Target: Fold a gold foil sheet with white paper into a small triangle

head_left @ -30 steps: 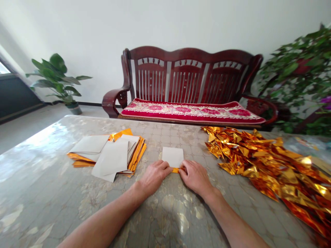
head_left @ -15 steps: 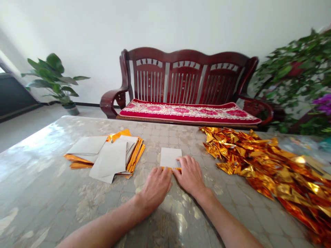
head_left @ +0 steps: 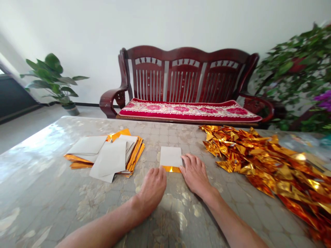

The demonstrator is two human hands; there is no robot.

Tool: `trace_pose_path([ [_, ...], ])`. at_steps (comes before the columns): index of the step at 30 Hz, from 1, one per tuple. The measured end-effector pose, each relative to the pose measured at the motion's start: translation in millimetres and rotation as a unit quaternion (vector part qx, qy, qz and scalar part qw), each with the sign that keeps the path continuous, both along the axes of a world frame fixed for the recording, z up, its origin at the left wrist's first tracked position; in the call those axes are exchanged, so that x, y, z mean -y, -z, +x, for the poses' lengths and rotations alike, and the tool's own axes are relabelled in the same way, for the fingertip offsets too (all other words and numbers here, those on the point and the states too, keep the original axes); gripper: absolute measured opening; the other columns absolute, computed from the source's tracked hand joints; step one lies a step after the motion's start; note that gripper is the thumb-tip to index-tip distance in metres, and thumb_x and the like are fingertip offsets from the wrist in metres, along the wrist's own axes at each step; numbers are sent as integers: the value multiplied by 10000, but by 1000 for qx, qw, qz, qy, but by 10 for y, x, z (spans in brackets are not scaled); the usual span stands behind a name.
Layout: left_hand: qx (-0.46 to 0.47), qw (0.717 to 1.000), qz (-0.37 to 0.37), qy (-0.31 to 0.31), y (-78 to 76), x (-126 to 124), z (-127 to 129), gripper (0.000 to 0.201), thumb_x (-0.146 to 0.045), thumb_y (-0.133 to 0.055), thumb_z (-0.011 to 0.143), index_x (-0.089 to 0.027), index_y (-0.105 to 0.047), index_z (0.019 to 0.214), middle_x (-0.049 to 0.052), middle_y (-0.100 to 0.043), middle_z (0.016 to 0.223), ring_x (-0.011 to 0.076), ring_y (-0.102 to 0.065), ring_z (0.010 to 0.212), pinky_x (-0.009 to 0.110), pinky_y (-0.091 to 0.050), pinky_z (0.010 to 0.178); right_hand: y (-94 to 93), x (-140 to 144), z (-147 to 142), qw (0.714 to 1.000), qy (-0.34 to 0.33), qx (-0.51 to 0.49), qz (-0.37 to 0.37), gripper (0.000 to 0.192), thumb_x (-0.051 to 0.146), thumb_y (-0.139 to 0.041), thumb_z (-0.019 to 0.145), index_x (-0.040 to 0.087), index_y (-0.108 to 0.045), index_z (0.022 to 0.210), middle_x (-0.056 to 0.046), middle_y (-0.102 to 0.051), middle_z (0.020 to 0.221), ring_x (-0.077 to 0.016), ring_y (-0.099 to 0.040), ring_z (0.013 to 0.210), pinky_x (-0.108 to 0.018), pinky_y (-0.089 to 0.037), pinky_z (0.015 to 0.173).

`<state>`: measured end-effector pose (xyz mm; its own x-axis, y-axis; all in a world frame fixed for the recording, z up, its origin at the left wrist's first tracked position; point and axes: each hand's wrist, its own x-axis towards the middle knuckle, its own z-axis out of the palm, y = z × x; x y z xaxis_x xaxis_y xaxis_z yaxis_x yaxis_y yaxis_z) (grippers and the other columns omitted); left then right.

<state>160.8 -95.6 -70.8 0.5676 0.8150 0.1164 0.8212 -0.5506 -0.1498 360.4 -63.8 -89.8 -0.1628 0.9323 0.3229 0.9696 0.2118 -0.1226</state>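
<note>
A small sheet of foil paper [head_left: 171, 156] lies pale side up on the table in front of me. Its near edge is folded over into a narrow shiny gold strip [head_left: 171, 169]. My left hand [head_left: 153, 182] is closed, its fingers bent and bunched at the strip's left end; the thumb is hidden. At the sheet's right edge rests my right hand [head_left: 195, 174], thumb and forefinger apart, the thumb by the strip's right end and the fingertips touching the side of the sheet.
To the left lies a loose stack of foil papers [head_left: 110, 158], mostly pale side up. A large heap of folded gold foil pieces [head_left: 248, 155] covers the right side. Clear plastic [head_left: 297, 143] lies behind it. Beyond the patterned table [head_left: 90, 206] stands a wooden bench [head_left: 186, 79].
Both hands have moved apart, left hand to the left and right hand to the right. The gold folded strip between them now shows along most of its length.
</note>
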Motion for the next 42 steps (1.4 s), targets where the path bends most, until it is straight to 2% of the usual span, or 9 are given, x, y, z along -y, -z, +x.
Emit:
trace_pose_path([
  [5,8,1000,-3,-1,-13,-25,-33,216,-27,-484,880,-143,-637,978,108,-637,935,248,-588,846,367,-451,738,-37,-62,131,999,20,-39,-9,299,244,-523,935,200,-587,1223,-105,-591,1282,-277,-489,1156,-425,-368,969],
  [7,20,1000,-1,1,-6,-46,-39,188,-51,-497,896,-143,-628,992,98,-627,927,253,-585,845,375,-453,734,-76,-92,171,996,28,-79,-17,237,234,-459,962,192,-635,1113,-89,-641,1177,-249,-522,1090,-387,-380,941],
  [10,44,999,0,3,14,-73,-34,142,-101,-500,930,-153,-617,992,80,-610,907,252,-581,840,382,-457,733,-141,-99,183,993,16,-114,-32,327,267,-370,1004,208,-677,909,-63,-669,999,-222,-542,985,-354,-381,900],
  [17,78,997,-19,19,17,-98,15,149,-168,-463,975,-185,-609,947,63,-600,892,229,-578,835,370,-459,740,-157,-73,26,993,34,-110,-24,137,356,-648,860,233,-687,908,-46,-650,990,-245,-527,973,-349,-374,847],
  [25,99,993,-58,18,-15,-116,35,145,-205,-477,976,-203,-615,932,54,-608,924,218,-584,860,351,-485,759,-132,-115,-36,982,28,-186,-27,49,261,-611,832,223,-641,838,-33,-685,877,-233,-563,888,-351,-411,822],
  [30,119,991,-61,17,20,-139,19,160,-225,-470,984,-207,-624,943,45,-608,925,199,-593,864,322,-497,778,-21,-154,-38,925,16,-375,-50,86,264,-572,787,209,-607,843,-41,-685,890,-200,-628,814,-339,-486,773],
  [36,160,985,-61,34,49,-154,14,184,-229,-473,986,-215,-648,930,32,-625,880,188,-617,827,302,-527,754,31,-191,-111,854,4,-518,-54,388,252,-600,739,173,-568,1118,-78,-682,989,-186,-668,760,-320,-555,680],
  [39,249,966,-28,67,56,-142,-3,210,-220,-453,1001,-235,-637,1100,30,-649,941,158,-644,841,272,-544,784,-25,-136,-117,892,-18,-449,42,387,218,-569,807,192,-570,1193,-80,-667,1018,-185,-663,802,-347,-569,750],
  [42,359,925,52,115,46,-123,-22,337,-192,-445,1001,-242,-506,1329,80,-631,1183,168,-647,1043,288,-541,916,-95,-27,-116,931,-110,-322,131,397,181,-502,915,235,-529,1308,-85,-667,1068,-195,-661,910,-376,-568,839],
])
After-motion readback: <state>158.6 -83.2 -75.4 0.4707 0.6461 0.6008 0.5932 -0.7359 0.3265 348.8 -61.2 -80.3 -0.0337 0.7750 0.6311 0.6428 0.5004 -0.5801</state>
